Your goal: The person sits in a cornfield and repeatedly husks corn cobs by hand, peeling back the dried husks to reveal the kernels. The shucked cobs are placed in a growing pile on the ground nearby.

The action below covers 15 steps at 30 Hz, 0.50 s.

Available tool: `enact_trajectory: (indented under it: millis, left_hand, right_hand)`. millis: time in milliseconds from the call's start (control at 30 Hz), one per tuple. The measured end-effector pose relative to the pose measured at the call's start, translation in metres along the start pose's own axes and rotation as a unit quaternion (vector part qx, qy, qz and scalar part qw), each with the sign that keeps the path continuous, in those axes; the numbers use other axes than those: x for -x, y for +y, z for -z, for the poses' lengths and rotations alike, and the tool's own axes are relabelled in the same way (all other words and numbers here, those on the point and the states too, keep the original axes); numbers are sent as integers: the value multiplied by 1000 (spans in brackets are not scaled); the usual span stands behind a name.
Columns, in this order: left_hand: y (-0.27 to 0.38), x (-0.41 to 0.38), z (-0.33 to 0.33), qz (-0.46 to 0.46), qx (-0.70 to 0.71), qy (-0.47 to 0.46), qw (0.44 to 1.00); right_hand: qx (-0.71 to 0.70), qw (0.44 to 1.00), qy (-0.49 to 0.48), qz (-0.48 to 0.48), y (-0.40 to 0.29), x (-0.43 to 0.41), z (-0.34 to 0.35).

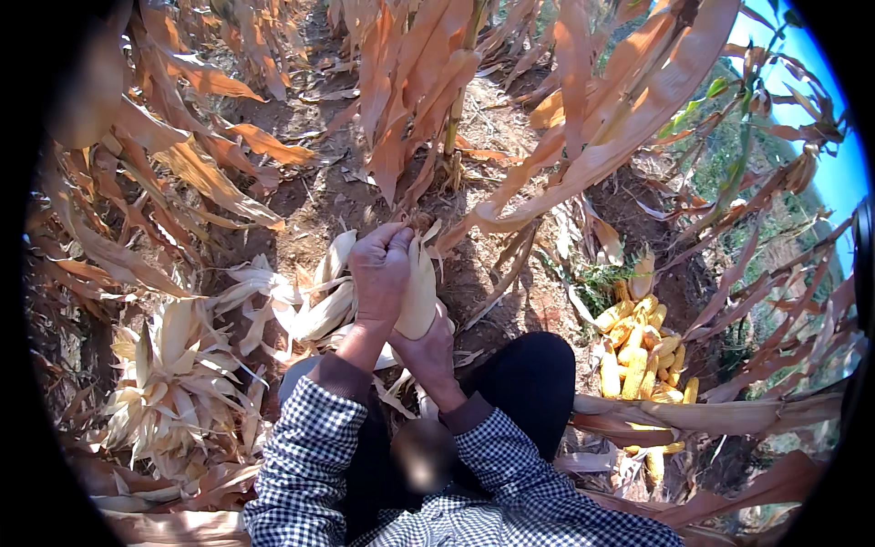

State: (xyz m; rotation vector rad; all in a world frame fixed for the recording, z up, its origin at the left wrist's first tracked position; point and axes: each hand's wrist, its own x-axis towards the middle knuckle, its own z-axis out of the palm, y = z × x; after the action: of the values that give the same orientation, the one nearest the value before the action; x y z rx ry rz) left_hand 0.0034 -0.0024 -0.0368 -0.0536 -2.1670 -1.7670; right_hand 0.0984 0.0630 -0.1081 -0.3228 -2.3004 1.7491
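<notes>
A corn ear in its pale husk [418, 290] stands tilted between my two hands, its tip with brown silk [420, 221] pointing away from me. My left hand [381, 267] pinches the husk near that tip, thumb against the fingers. Lower down, my right hand [429, 349] grips the ear around its base. The kernels are hidden under the husk. Just left of my hands lie several pale husks [321, 311] on the soil.
Peeled yellow corn ears [639, 355] are heaped on the ground at right. A mound of stripped husks [171, 376] lies at left. Dry corn stalks [456, 113] rise ahead, and a long drooping leaf [581, 174] arches in from the right. A fallen stalk [711, 415] crosses the heap.
</notes>
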Motion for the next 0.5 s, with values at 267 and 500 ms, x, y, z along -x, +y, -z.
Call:
enact_trajectory:
  millis: [267,500]
  left_hand:
    - [-12,-13,0,153,225,50,961]
    - [9,-19,17,273,483,144,819]
  right_hand:
    - [-236,968,-28,-77,-13,7,-38]
    - [-540,809,-155,-176,1,0,-51]
